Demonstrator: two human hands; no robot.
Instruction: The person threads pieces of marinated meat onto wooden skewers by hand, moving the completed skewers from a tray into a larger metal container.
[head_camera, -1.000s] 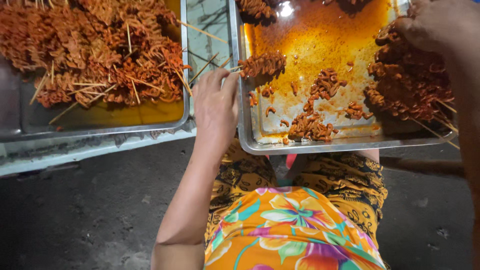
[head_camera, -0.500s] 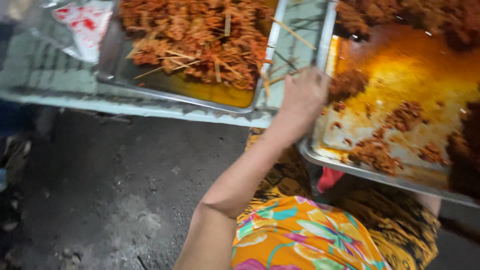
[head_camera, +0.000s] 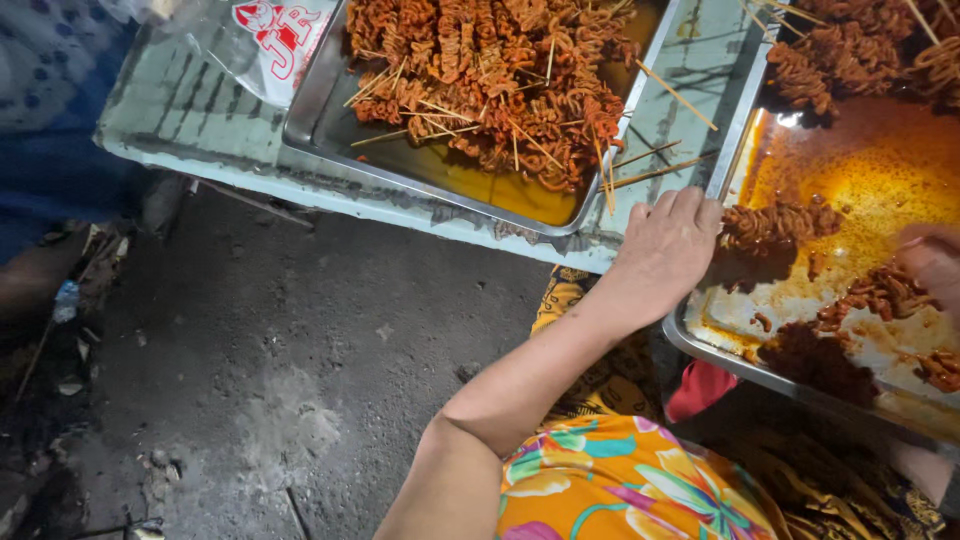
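My left hand (head_camera: 665, 250) lies over the left rim of a steel tray (head_camera: 700, 355) with orange oily sauce. Its fingertips pinch the end of a skewer of red marinated meat (head_camera: 778, 226) that lies in the tray. Only part of my right hand (head_camera: 932, 268) shows at the right edge, down among loose meat pieces (head_camera: 868, 295) in the same tray; its grip is hidden. More coiled meat skewers (head_camera: 850, 45) are piled at the tray's far side.
A second steel tray (head_camera: 330, 120) heaped with finished skewers (head_camera: 480, 70) sits on a pale green table (head_camera: 190, 110). Bare sticks (head_camera: 660, 170) lie between the trays. A plastic bag (head_camera: 265, 40) lies far left. Dark ground is below, and a bright floral cloth (head_camera: 620, 480) covers my lap.
The view has swung left and down, showing more ground. My left hand stays at the tray rim with the skewer. My right hand has come from the far pile to the near meat pieces.
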